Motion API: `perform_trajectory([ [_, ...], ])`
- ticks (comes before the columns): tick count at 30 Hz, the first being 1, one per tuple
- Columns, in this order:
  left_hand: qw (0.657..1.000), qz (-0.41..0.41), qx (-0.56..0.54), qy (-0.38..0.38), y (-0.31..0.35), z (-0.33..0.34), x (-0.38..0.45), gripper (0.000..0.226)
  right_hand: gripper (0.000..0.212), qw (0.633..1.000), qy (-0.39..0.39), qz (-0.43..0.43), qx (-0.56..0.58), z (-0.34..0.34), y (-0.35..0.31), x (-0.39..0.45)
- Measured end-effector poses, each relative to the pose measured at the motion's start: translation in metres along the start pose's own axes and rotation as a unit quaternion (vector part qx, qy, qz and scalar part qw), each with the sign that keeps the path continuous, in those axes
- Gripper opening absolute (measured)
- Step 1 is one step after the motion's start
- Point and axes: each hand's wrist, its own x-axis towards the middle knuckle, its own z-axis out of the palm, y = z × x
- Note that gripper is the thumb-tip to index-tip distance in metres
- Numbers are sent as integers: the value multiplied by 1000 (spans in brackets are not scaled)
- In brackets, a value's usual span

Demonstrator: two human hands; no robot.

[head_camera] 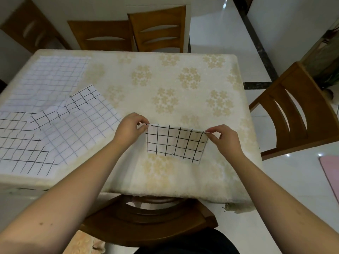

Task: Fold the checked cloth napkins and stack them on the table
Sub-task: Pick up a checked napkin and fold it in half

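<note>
Napkin (175, 143), folded to a small oblong with a bold black check, lies near the counter's (165, 74) front edge, a little right of centre. Both hands are at its far corners. The left hand (129, 128) has its grip narrowed to a pinch on the far left corner, thumb and forefinger meeting on the cloth edge. The right hand (224, 139) pinches the far right corner the same way, its other fingers curled. Whether that far edge is lifted off the counter or pressed flat is hard to tell; a thin white lip shows along it. How many layers the fold holds cannot be made out.

Left of the hands, well apart from the napkin, a heap of unfolded napkins (60, 129) spreads over the counter's left side. They overlap so much that their number is unclear; some show a faint grey check, others the bold black one, and the nearest runs off the picture's left edge. One more lies flat and pale at the far left corner (53, 77).

Chairs (157, 30) stand beyond the counter, one at the right (300, 110) and one tucked under the near edge (150, 219), its seat mostly hidden by the flowered cover. A pink object (330, 171) on the floor is cut off at the right border.
</note>
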Motion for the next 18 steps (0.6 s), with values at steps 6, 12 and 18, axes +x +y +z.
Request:
perform_trajectory([
  [6,997,16,9,70,2,-21,17,8,12,999,24,-39,-4,-1,-24,27],
  [12,988,18,-48,146,-2,-18,10,9,14,994,52,-91,32,-8,-26,36],
  [18,995,11,-25,99,-25,27,-38,15,12,996,26,-76,47,15,7,-1],
])
